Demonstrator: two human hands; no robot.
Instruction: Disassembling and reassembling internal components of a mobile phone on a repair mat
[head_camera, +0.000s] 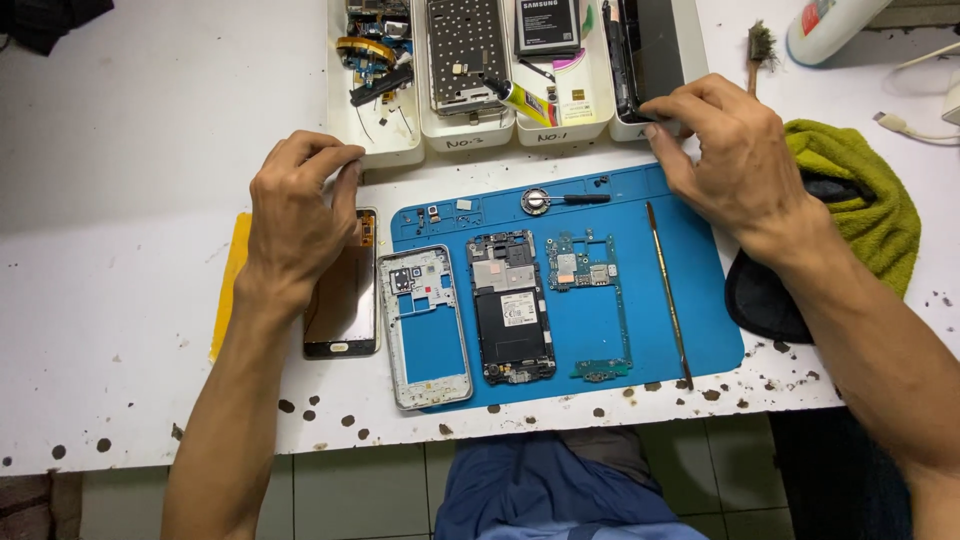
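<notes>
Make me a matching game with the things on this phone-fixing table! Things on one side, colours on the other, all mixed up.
Things:
1. repair mat
2. cloth
3. phone frame
4. circuit board

Colours:
A. silver-white
B. blue
C. teal-green
D. yellow-green

Right pairs: 1-B, 2-D, 3-A, 4-C.

Bonus: the left hand rests on the phone screen; the right hand touches a white tray.

A dark phone screen (343, 295) lies under the left hand (297, 215); a yellow glue tube (525, 100) rests across the trays.
</notes>
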